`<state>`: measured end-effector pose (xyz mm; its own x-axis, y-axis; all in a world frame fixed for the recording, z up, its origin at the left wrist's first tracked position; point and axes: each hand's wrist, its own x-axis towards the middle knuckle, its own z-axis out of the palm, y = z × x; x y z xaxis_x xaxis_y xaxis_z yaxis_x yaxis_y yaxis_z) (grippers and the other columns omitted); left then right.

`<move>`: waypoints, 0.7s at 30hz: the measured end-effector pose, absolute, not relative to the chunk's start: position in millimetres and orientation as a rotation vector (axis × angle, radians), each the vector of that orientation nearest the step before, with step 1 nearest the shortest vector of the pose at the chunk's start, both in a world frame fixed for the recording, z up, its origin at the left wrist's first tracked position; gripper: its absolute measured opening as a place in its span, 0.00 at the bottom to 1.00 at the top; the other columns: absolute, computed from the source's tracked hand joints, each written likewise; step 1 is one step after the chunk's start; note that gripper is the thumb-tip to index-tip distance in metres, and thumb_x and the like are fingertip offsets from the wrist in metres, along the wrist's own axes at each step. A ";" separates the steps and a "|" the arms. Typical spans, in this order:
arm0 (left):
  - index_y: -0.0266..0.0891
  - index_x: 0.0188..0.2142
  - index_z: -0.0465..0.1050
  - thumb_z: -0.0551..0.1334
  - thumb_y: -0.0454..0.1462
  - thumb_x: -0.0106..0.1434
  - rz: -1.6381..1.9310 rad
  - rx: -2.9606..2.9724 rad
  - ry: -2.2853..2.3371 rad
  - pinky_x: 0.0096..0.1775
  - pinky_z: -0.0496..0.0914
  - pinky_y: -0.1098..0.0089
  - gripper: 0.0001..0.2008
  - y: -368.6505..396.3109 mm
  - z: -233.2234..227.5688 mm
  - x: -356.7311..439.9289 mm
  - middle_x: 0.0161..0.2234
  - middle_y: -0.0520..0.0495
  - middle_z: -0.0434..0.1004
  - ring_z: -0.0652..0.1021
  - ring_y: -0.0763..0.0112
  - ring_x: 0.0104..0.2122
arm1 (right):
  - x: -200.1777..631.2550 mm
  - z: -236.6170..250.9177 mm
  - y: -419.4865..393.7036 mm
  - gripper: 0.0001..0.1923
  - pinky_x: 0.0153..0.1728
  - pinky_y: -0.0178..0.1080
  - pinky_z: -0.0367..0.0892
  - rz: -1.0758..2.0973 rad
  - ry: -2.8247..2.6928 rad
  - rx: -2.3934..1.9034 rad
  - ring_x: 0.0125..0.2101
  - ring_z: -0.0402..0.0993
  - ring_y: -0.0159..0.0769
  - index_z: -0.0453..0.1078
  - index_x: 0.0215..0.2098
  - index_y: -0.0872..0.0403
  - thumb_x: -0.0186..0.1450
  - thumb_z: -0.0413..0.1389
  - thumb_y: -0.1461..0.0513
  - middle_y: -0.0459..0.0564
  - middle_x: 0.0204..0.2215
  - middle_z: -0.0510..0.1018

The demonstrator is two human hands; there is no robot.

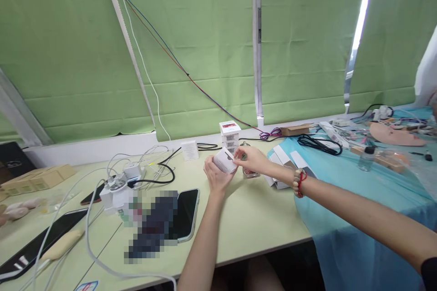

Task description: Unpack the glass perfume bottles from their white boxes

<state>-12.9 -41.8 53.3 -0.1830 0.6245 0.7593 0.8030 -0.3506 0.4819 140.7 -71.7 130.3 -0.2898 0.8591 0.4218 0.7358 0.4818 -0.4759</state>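
Note:
A small white box [223, 162] is tilted above the table, with my left hand [215, 175] wrapped round its side and underside. The fingers of my right hand [251, 159] pinch at the box's upper right edge, by a dark notch in its end. Just behind and below my right hand stands a glass jar [251, 173], partly hidden by it. Beyond the box is a stack of white boxes [230, 134] with barcodes, and another white box [190, 150] stands to its left. White and grey flattened cartons [280, 166] lie beneath my right forearm.
A phone [186, 213] lies left of my left forearm, beside a blurred patch. White cables and a power adapter cluster [118, 193] spread farther left, near tan boxes [37, 181]. Blue cloth [336, 191] covers the right side, bearing a black cable coil [319, 144] and a small bottle [366, 159].

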 end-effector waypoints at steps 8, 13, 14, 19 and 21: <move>0.41 0.54 0.47 0.67 0.49 0.45 -1.646 -1.923 -1.587 0.52 0.58 0.55 0.42 -45.3 54.4 -6.2 0.51 0.34 0.61 0.64 0.52 0.53 | 139.7 138.4 -85.0 0.14 0.30 0.33 0.59 -0.072 -2.125 -1.345 0.32 0.70 0.30 0.72 0.43 0.50 0.64 0.50 0.56 0.48 0.43 0.70; 0.37 0.51 0.50 0.65 0.48 0.47 -1.697 -1.876 -1.118 0.49 0.61 0.53 0.37 -38.2 48.8 -6.0 0.47 0.35 0.64 0.68 0.54 0.49 | 133.6 130.6 -84.3 0.19 0.37 0.36 0.63 0.065 -2.156 -1.196 0.41 0.69 0.36 0.76 0.27 0.51 0.64 0.50 0.51 0.50 0.40 0.72; 0.37 0.50 0.51 0.65 0.47 0.47 -1.674 -1.871 -1.049 0.50 0.60 0.54 0.35 -36.8 48.2 -6.5 0.46 0.35 0.65 0.68 0.55 0.48 | 132.3 129.1 -84.7 0.17 0.38 0.37 0.63 0.041 -2.180 -1.140 0.42 0.68 0.36 0.75 0.24 0.52 0.63 0.51 0.53 0.50 0.40 0.73; 0.36 0.50 0.52 0.65 0.49 0.46 -1.642 -1.737 -1.184 0.50 0.58 0.52 0.37 -30.6 47.1 -14.5 0.47 0.33 0.66 0.68 0.52 0.49 | 147.6 141.8 -83.2 0.13 0.43 0.38 0.64 -0.057 -2.052 -0.942 0.43 0.70 0.36 0.74 0.22 0.54 0.61 0.52 0.63 0.52 0.47 0.73; 0.35 0.51 0.52 0.65 0.52 0.45 -1.696 -1.634 -1.343 0.50 0.57 0.51 0.40 -28.9 46.2 -16.8 0.48 0.32 0.65 0.67 0.50 0.50 | 171.0 156.0 -82.0 0.13 0.41 0.38 0.65 -0.113 -1.873 -0.961 0.41 0.71 0.37 0.74 0.25 0.55 0.62 0.51 0.61 0.54 0.43 0.75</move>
